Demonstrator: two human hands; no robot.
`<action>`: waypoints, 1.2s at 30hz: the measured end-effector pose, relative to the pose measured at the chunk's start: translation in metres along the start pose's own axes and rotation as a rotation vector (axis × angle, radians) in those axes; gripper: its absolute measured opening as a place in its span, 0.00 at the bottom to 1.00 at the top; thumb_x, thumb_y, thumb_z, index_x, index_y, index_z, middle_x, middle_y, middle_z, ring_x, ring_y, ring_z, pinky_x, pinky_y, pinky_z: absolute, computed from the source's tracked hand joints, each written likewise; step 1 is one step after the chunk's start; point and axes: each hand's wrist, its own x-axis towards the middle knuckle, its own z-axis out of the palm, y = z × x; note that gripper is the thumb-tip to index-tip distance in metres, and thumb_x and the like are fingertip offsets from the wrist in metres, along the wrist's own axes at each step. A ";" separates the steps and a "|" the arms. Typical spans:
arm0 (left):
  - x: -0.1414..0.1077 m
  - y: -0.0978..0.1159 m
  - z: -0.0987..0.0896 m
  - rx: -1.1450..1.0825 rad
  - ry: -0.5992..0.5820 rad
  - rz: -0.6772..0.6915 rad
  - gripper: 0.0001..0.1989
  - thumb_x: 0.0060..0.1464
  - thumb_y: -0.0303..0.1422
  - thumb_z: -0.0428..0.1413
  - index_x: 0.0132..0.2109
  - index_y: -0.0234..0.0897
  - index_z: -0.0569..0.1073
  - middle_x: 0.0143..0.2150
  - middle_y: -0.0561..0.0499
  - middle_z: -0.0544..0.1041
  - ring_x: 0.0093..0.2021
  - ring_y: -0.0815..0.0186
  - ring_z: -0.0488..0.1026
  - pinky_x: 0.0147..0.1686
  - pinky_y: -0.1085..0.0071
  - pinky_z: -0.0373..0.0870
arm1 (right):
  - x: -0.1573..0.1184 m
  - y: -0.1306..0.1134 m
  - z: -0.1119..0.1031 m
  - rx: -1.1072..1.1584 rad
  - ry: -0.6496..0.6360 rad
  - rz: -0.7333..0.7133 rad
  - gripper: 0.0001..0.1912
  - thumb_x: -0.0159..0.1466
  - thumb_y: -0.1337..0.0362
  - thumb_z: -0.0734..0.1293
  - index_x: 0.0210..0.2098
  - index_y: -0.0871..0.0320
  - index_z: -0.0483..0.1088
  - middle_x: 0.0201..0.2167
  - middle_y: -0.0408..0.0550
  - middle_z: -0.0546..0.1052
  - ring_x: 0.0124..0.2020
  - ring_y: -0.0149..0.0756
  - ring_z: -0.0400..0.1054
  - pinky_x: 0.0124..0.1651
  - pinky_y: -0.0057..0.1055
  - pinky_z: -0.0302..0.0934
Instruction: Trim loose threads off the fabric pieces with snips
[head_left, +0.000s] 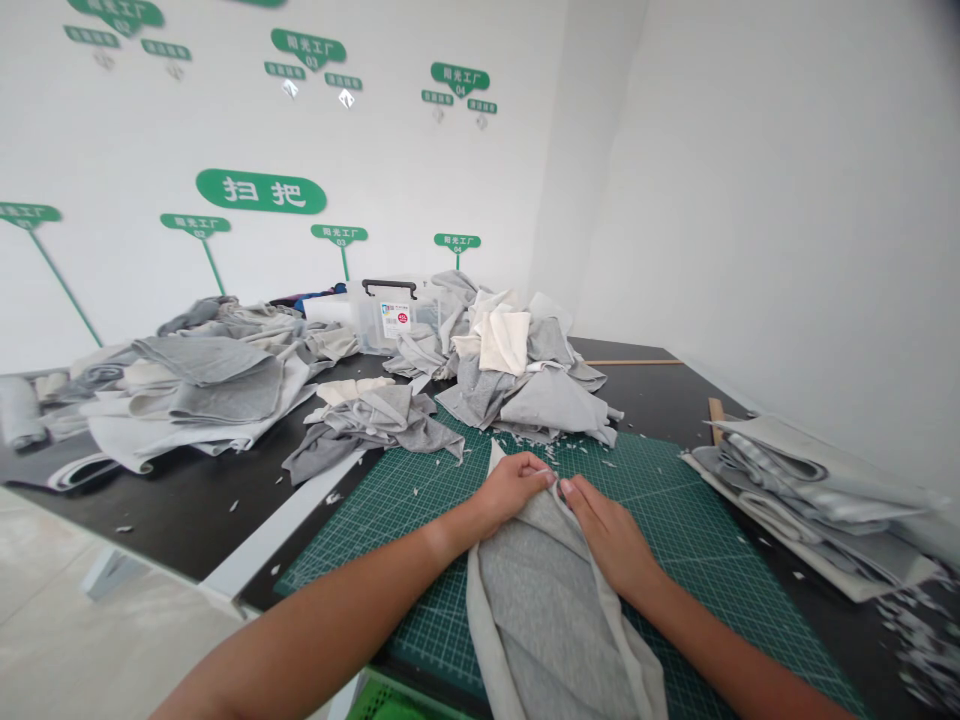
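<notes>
Left hand (pixel 511 492) pinches cloth (pixel 551 590) at far edge; right hand (pixel 619 540) apparently likewise, contact partly hidden. Judged light, limp; best held by edges.

One camera on the person's head looks forward and down, close over the hands (pixel 556 484) and desk (pixel 645 395), toward the wall (pixel 465 190).

Green signs (pixel 261 191) on white wall (pixel 720 200); black-handled clear box (pixel 422 316).

Gray cloth (pixel 544 590), green gridded mat (pixel 405 530)
</notes>
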 end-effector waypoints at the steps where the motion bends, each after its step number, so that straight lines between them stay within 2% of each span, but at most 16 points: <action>1: 0.000 0.000 0.000 0.000 -0.002 -0.003 0.14 0.52 0.41 0.62 0.37 0.33 0.74 0.34 0.51 0.77 0.34 0.68 0.71 0.37 0.73 0.63 | 0.000 0.001 0.001 0.000 0.002 -0.007 0.21 0.74 0.48 0.49 0.32 0.51 0.61 0.26 0.41 0.72 0.29 0.38 0.69 0.33 0.28 0.51; 24: -0.004 0.006 0.001 -0.001 -0.001 -0.035 0.14 0.51 0.40 0.63 0.37 0.32 0.75 0.33 0.51 0.76 0.33 0.69 0.69 0.36 0.73 0.62 | -0.002 0.002 0.001 -0.003 0.002 -0.011 0.21 0.74 0.49 0.50 0.31 0.52 0.60 0.25 0.40 0.72 0.28 0.37 0.67 0.32 0.29 0.50; 36: -0.007 0.013 0.005 -0.012 -0.013 -0.059 0.15 0.49 0.42 0.63 0.36 0.32 0.75 0.33 0.50 0.76 0.34 0.68 0.69 0.37 0.72 0.62 | -0.001 -0.001 0.000 0.119 0.022 -0.004 0.21 0.74 0.50 0.50 0.30 0.53 0.61 0.26 0.40 0.70 0.29 0.35 0.65 0.33 0.28 0.50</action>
